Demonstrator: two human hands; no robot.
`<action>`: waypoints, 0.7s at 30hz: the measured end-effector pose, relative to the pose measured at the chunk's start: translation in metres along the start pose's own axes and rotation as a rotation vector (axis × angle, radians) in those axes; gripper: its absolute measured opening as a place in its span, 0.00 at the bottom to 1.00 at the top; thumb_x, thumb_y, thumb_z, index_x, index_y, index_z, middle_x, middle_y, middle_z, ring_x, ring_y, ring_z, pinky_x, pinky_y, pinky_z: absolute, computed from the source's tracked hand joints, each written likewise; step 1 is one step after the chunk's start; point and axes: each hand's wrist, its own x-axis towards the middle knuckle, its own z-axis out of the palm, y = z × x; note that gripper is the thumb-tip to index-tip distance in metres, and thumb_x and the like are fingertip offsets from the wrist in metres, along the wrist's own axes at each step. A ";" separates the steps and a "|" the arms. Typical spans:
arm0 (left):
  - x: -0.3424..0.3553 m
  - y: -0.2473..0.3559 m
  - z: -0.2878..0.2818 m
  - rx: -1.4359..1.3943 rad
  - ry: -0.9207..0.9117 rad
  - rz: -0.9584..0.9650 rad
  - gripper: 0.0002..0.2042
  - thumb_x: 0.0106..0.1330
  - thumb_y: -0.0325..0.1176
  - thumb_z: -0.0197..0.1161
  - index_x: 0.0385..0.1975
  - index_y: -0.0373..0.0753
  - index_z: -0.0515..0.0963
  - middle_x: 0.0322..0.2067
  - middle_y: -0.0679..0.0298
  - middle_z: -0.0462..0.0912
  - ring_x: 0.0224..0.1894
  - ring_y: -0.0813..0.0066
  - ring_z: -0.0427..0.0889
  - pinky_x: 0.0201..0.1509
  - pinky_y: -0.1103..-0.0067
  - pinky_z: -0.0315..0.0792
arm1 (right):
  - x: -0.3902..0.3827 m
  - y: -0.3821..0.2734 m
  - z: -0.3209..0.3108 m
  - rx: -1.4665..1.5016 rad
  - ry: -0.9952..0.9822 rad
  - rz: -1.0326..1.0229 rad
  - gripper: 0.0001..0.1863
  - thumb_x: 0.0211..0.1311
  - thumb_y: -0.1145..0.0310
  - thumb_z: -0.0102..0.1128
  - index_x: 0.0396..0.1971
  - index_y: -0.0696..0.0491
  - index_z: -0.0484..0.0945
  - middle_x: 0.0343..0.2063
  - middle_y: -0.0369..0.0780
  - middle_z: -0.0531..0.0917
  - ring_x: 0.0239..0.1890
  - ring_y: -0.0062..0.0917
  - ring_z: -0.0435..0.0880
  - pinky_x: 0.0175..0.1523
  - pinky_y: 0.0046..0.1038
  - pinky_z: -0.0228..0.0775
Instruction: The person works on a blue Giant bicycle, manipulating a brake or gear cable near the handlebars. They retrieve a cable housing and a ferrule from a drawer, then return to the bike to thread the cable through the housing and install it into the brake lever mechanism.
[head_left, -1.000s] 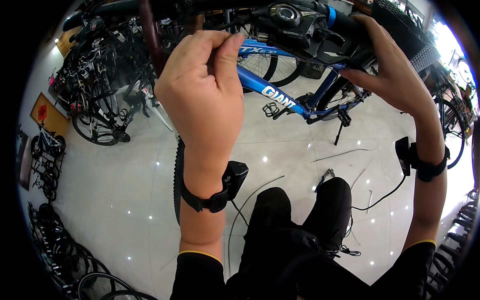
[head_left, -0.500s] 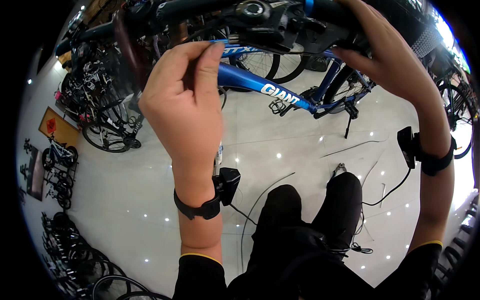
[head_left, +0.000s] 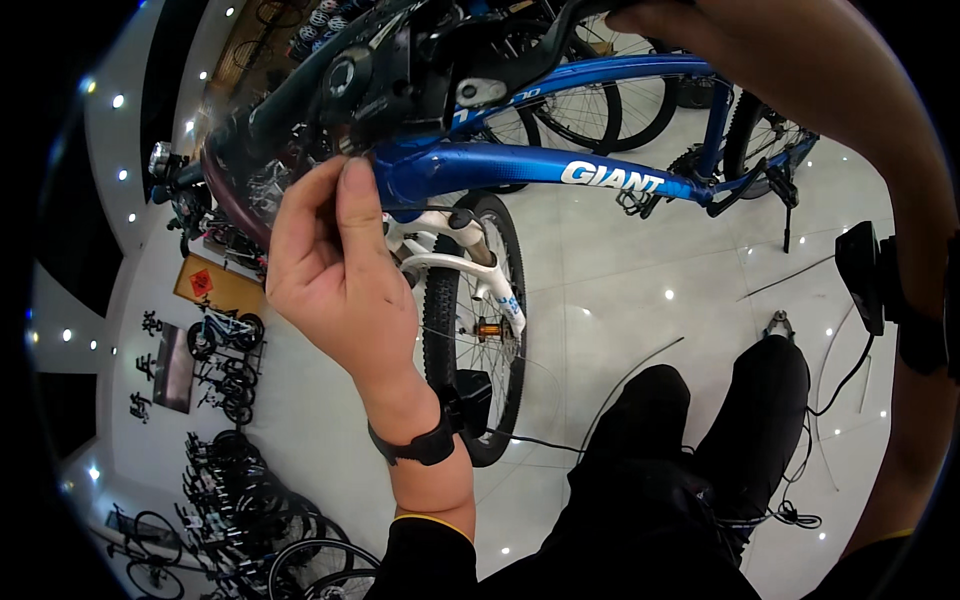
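A blue bicycle frame point(head_left: 500, 168) stands ahead of me, with its dark handlebar point(head_left: 265, 115) across the upper left. My left hand point(head_left: 345, 285) is closed in a pinch under the black shifter and brake lever assembly point(head_left: 390, 85). Its thumb and fingertips meet beside a small metal fitting point(head_left: 345, 143) there; what lies between them is too small to make out. At the upper right, my right hand point(head_left: 760, 55) reaches past the picture's top edge. Its thumb is near the outer end of the brake lever, and the other fingers are hidden.
A white suspension fork point(head_left: 465, 245) and the front wheel point(head_left: 510, 320) stand below the frame. Pliers point(head_left: 778, 325) and a loose cable housing point(head_left: 635, 370) lie on the pale tiled floor point(head_left: 610, 270). Several bicycles point(head_left: 230, 490) line the left wall.
My view has swung left, so the front wheel and fork now show. The handlebar slants more steeply, and my right hand sits higher, partly cut off. My left hand still pinches beneath the shifter.
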 end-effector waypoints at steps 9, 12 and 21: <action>-0.003 -0.004 -0.007 0.074 0.007 -0.006 0.08 0.68 0.26 0.61 0.42 0.29 0.78 0.33 0.67 0.80 0.31 0.89 0.73 0.34 0.92 0.66 | -0.003 0.001 0.020 -0.138 0.093 0.001 0.11 0.65 0.70 0.53 0.44 0.58 0.71 0.36 0.46 0.79 0.42 0.38 0.80 0.51 0.36 0.71; 0.001 0.002 0.005 0.090 0.038 0.058 0.05 0.68 0.23 0.60 0.39 0.29 0.78 0.31 0.69 0.78 0.27 0.90 0.69 0.28 0.92 0.62 | -0.004 0.001 0.007 -0.140 0.072 0.025 0.11 0.65 0.70 0.53 0.44 0.58 0.71 0.36 0.46 0.79 0.42 0.37 0.80 0.51 0.36 0.71; -0.011 0.004 -0.014 0.152 -0.120 0.106 0.06 0.67 0.23 0.60 0.40 0.28 0.78 0.36 0.64 0.81 0.36 0.86 0.74 0.40 0.91 0.66 | 0.008 0.006 -0.002 -0.047 -0.082 0.027 0.10 0.65 0.72 0.53 0.45 0.57 0.71 0.35 0.45 0.79 0.41 0.36 0.80 0.51 0.36 0.71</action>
